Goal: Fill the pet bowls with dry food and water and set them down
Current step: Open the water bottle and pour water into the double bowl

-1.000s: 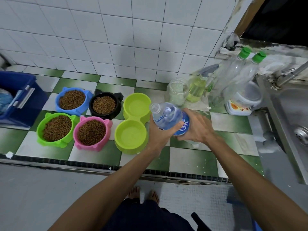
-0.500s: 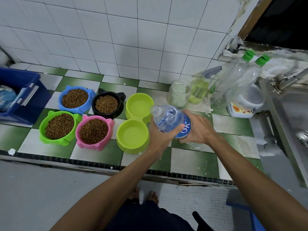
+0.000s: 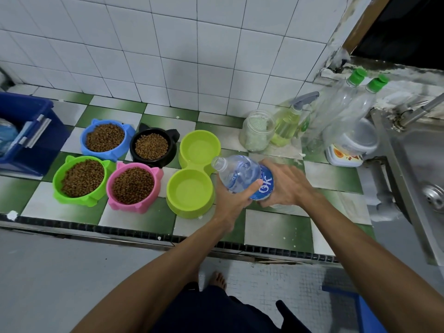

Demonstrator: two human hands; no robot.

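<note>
A clear water bottle (image 3: 240, 175) with a blue label lies tilted, its uncapped mouth pointing left toward a lime double bowl (image 3: 192, 174). My left hand (image 3: 234, 199) grips the bottle from below and my right hand (image 3: 286, 186) holds its base. Both cups of the double bowl seem to hold a little water. Left of it stand a blue bowl (image 3: 105, 138), a black bowl (image 3: 152, 146), a green bowl (image 3: 81, 179) and a pink bowl (image 3: 133, 186), each full of brown dry food.
A blue bin (image 3: 26, 133) stands at the far left of the tiled counter (image 3: 276, 229). A jar (image 3: 257, 131), a spray bottle (image 3: 288, 126), two green-capped bottles (image 3: 346, 109) and a tub (image 3: 348, 145) crowd the back right. A steel sink (image 3: 422, 169) is at the right.
The bottle and both hands stay in nearly the same place beside the lime double bowl; only the camera view has shifted slightly. The bowls have not moved.
</note>
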